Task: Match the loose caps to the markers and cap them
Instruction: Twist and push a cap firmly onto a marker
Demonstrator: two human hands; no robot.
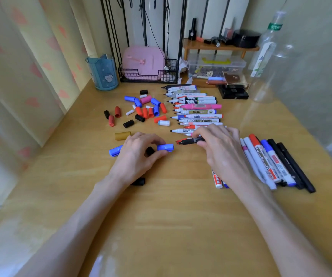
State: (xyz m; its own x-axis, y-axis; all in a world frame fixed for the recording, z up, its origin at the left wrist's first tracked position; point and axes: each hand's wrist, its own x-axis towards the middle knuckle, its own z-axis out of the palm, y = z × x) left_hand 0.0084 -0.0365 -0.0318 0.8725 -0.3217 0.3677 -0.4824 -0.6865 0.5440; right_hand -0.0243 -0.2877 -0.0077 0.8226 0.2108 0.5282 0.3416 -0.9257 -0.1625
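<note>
My left hand (pixel 139 154) pinches a blue cap (pixel 165 147) between thumb and fingers, with a black cap (pixel 149 151) under the palm and another blue cap (pixel 115 150) at its left. My right hand (pixel 221 148) grips an uncapped black marker (pixel 191 140) whose tip points left toward the blue cap. A row of uncapped markers (pixel 197 111) lies behind it. Loose caps (pixel 145 108) in red, blue, black, white and pink are scattered to the left. Capped markers (pixel 271 162) lie in a bunch on the right.
A gold cap (pixel 122 135) lies behind my left hand and a black cap (pixel 139 181) under my left wrist. A blue cup (pixel 103 72), a wire basket (pixel 147 74), a clear box (pixel 215 65) and a plastic bottle (pixel 269 56) stand at the back of the wooden desk (pixel 171 216).
</note>
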